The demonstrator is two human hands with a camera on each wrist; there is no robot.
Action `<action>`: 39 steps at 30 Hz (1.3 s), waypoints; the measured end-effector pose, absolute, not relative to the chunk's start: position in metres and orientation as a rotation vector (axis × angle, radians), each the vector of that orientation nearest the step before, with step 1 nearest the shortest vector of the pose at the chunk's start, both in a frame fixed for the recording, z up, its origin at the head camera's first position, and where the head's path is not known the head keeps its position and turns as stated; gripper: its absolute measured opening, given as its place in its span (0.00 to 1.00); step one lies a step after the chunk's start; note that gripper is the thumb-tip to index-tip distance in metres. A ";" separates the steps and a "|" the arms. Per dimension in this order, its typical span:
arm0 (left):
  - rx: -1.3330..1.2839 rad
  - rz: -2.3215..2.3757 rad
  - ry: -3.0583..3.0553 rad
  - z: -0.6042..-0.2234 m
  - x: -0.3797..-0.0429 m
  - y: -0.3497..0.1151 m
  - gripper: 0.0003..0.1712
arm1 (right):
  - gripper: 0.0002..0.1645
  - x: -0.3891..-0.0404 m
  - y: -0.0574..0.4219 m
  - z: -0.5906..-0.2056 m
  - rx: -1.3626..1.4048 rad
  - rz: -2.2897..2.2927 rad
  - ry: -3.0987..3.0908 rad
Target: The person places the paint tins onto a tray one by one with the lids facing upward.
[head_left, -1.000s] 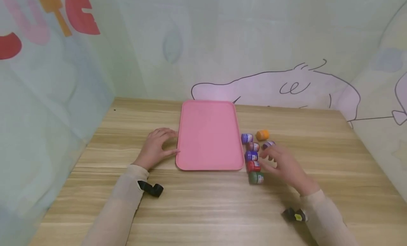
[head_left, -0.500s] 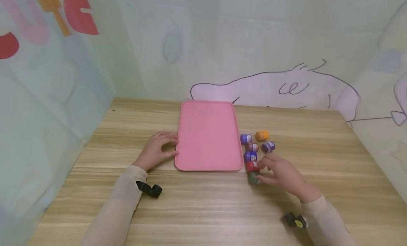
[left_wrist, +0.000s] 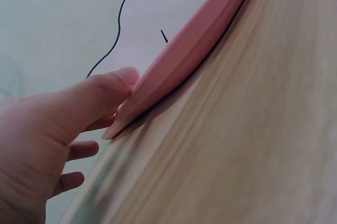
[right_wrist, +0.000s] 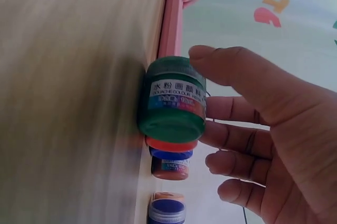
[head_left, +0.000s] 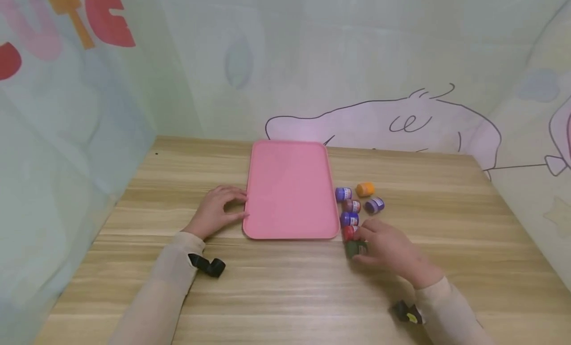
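My right hand (head_left: 394, 251) has its thumb and fingers about a green gouache paint jar (right_wrist: 174, 103), thumb at the lid end. The jar lies on its side at the near end of a row. Just beyond it are a red jar (head_left: 349, 232), partly covered by the fingers, a blue jar (head_left: 350, 219), a brown jar (head_left: 351, 206) and a violet-blue jar (head_left: 343, 194). My left hand (head_left: 215, 212) rests beside a pink tray (head_left: 290, 191), its spread fingertips and thumb touching the left rim.
An orange jar (head_left: 365, 189) and a purple jar (head_left: 374, 205) lie right of the row. All stand on a wood-grain table (head_left: 276, 295). A printed cloth (head_left: 285, 62) hangs behind the table and along its sides.
My right hand has come from beside the purple jar toward me, down to the green jar, and its fingers have closed in on it. The left hand stays at the tray rim.
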State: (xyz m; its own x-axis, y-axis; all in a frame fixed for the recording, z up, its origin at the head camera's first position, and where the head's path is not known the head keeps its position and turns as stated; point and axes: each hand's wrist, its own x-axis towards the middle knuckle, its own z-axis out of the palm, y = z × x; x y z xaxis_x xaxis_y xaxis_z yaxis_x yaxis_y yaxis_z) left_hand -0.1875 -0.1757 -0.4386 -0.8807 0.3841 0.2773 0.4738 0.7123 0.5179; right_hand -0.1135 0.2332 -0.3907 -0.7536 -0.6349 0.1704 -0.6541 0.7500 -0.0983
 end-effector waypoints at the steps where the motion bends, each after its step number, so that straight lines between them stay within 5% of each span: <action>1: -0.698 -0.899 -2.771 -0.439 -0.187 -0.175 0.23 | 0.20 -0.112 0.233 -0.391 1.035 0.220 -2.833; 27: -0.712 -0.967 -2.790 -0.453 -0.183 -0.165 0.22 | 0.25 -0.093 0.233 -0.400 1.036 0.013 -2.865; 39: -0.699 -0.975 -2.763 -0.443 -0.194 -0.176 0.21 | 0.20 -0.113 0.233 -0.385 0.984 0.193 -2.900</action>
State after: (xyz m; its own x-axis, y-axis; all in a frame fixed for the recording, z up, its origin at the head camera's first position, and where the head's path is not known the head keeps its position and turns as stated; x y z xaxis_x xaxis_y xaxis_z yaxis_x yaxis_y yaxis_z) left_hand -0.1936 -0.1762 -0.4427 -0.8844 0.3821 0.2681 0.4658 0.6840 0.5614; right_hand -0.1133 0.2328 -0.3848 -0.7919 -0.6007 0.1096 -0.6099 0.7867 -0.0952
